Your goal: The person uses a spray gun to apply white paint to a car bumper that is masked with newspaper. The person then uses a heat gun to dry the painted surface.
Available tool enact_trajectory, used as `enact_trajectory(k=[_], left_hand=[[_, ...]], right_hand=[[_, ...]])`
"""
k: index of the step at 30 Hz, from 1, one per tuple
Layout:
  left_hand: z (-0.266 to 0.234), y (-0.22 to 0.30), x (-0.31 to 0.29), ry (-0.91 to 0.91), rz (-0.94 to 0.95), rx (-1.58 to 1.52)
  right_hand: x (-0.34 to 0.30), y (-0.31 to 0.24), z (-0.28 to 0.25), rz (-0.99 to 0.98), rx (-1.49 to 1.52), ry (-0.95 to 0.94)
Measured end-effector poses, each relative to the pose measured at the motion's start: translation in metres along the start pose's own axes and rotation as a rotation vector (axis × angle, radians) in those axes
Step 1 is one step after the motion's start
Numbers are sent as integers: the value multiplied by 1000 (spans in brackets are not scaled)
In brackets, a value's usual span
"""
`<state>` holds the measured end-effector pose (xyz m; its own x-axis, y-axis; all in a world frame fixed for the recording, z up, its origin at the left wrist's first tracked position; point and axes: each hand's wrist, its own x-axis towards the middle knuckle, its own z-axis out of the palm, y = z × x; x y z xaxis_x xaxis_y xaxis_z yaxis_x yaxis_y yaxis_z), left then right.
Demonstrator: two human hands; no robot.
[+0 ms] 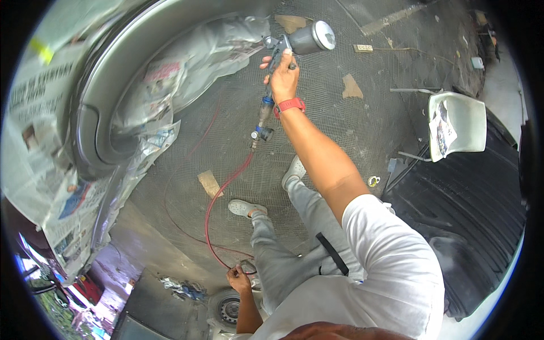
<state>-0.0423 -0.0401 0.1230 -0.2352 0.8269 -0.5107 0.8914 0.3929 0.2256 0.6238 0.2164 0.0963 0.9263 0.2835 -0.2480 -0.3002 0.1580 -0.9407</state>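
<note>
Spray gun held out beside a papered wheel arch

Right hand (282, 78): fingers wrapped closely round the handle of a spray gun (276, 55), which is held at the far reach of the arm, near the grey car panel (93, 85) but apart from it. The metal cup (306, 41) lies tipped to the right of the gun. The outstretched arm seems to keep the gun well apart from the legs and clothing. A red wristband (292, 106) sits just behind the hand.

Below the handle hangs an air fitting with a gauge (262, 134), joined to a red hose (209, 221). The hose bows to the left and passes down to the left hand (241, 280), whose fingers are bent nearly closed on it, low by the left leg. This grip presumably holds the slack away from the feet.

Newspaper (42, 113) covers the bodywork left of the panel, and a pale sheet (198, 62) fills the arch; both appear placed to shield what lies beneath, leaving the grey strip bare between them.

On the right, a pale chair (476, 127) bears a piece of paper, well apart from the hose. A wheel (228, 309) lies near the left forearm, its tyre partly hidden
</note>
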Motion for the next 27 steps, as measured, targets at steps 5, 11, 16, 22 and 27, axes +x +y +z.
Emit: enact_trajectory(k=[5, 11, 16, 22, 27], left_hand=[[16, 60, -18, 32, 5, 106], [80, 209, -23, -275, 300, 188], [164, 304, -7, -340, 330, 157], [246, 358, 14, -346, 350, 221], [297, 438, 12, -339, 315, 267]], right_hand=[[66, 18, -62, 64, -315, -88], [131, 71, -127, -114, -427, -319], [202, 82, -148, -163, -323, -417], [329, 118, -157, -278, -201, -265], [387, 158, -156, -405, -67, -206]])
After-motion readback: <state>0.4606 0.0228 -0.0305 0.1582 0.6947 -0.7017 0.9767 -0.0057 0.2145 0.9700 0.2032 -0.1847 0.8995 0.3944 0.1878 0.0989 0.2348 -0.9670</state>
